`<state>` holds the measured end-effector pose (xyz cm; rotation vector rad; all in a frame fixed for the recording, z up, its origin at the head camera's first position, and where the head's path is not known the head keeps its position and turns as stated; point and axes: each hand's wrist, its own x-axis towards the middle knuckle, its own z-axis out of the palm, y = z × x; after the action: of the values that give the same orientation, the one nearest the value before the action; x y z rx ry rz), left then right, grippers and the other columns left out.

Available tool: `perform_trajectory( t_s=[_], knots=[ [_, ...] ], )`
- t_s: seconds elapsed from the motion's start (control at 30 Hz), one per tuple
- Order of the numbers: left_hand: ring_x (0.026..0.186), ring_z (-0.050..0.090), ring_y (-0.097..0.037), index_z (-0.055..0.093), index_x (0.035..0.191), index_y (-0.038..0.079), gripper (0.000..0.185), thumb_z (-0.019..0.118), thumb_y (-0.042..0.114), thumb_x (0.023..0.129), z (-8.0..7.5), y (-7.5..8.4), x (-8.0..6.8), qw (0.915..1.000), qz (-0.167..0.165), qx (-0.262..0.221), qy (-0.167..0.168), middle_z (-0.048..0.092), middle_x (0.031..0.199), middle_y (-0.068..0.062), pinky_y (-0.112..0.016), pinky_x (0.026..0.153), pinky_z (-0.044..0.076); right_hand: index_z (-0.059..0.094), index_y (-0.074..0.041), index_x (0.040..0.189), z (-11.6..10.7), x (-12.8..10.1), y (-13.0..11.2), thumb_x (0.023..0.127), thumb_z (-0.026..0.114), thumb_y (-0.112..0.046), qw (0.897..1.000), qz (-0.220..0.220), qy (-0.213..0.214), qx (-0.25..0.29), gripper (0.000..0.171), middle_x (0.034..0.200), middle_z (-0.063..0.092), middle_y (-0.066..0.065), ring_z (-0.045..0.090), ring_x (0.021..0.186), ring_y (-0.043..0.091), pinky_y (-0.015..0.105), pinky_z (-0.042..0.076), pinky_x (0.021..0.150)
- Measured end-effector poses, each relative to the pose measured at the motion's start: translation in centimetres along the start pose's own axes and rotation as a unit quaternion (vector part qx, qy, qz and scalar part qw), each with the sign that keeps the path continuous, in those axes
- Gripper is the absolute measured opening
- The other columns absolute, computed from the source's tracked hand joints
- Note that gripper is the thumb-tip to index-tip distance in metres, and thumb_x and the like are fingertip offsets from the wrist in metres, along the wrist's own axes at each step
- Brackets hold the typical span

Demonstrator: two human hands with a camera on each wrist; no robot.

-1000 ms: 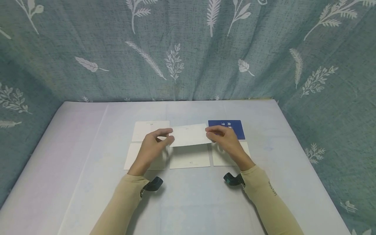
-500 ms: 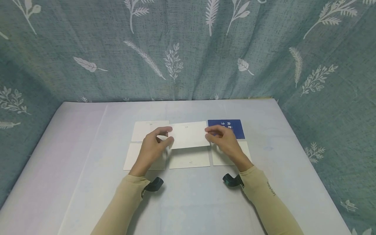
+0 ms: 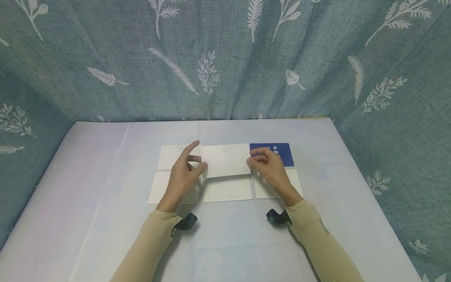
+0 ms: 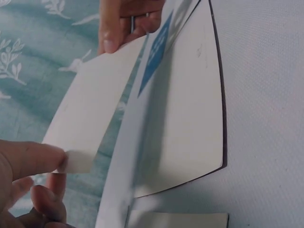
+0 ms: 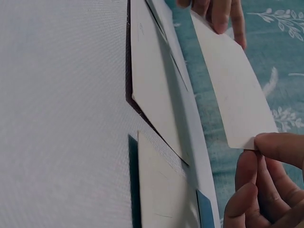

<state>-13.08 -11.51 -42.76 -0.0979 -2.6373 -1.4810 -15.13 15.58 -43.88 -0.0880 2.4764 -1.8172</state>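
**White card held between both your hands above the card grid**

White and blank on the side facing you, the card is lifted off the table, and you hold it by its two short ends. Your left hand pinches the left end between thumb and curled fingers, with the index finger sticking up free beside the edge. Your right hand pinches the right end between thumb and fingertips; the right wrist view shows the thumb on the card's corner. The card hangs over the middle slot of the far row, tilted a little toward you.

Under and around it lie the other cards, flat on the pale tablecloth: a white card at far left, partly behind your left hand, and a blue card with white characters at far right, just beyond your right fingers. The near row holds three white cards; the middle one is in full view, and your hands partly cover the outer two. A leaf-print curtain hangs behind the table.
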Motion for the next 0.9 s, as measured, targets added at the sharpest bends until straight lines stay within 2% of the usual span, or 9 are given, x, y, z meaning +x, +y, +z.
perform_trajectory(
  t_s=[0.2,0.47,0.73,0.9],
  knots=[
    [0.068,0.053,-0.018,0.042,0.138,0.022,0.057,0.064,0.026,0.086,0.04,-0.02,-0.03,0.9995,-0.032,-0.001,-0.003,0.064,0.100,0.001,-0.032,0.059,0.044,0.064,-0.017,0.108,-0.01,-0.09,-0.09,0.081,0.072,-0.029,1.000,-0.005,0.003,0.004,0.030,0.092,0.069,0.003,0.064,0.082,0.022,0.033,0.050,0.068],
    [0.069,0.056,-0.017,0.055,0.125,0.023,0.041,0.063,0.031,0.086,0.15,-0.12,-0.19,0.9981,-0.059,0.017,0.004,0.066,0.095,0.003,-0.032,0.060,0.045,0.065,-0.016,0.107,0.13,-0.03,-0.05,0.081,0.073,-0.027,1.000,-0.005,0.014,0.002,0.029,0.093,0.069,0.003,0.065,0.082,0.020,0.031,0.052,0.068],
    [0.065,0.059,-0.012,0.057,0.125,0.025,0.040,0.062,0.031,0.086,0.41,-0.29,-0.32,0.9959,-0.029,0.082,0.027,0.066,0.093,0.004,-0.030,0.050,0.044,0.065,-0.016,0.106,0.22,-0.05,-0.25,0.081,0.073,-0.027,1.000,0.001,0.020,-0.009,0.029,0.093,0.069,0.003,0.064,0.083,0.017,0.029,0.051,0.072],
    [0.058,0.057,-0.012,0.054,0.130,0.026,0.044,0.060,0.031,0.087,0.38,-0.11,-0.32,0.9947,-0.025,0.098,0.020,0.065,0.093,0.004,-0.029,0.043,0.041,0.066,-0.016,0.106,0.22,-0.02,-0.20,0.081,0.073,-0.028,1.000,0.002,0.027,-0.013,0.030,0.093,0.069,0.002,0.064,0.084,0.016,0.028,0.051,0.073]
  ],
)
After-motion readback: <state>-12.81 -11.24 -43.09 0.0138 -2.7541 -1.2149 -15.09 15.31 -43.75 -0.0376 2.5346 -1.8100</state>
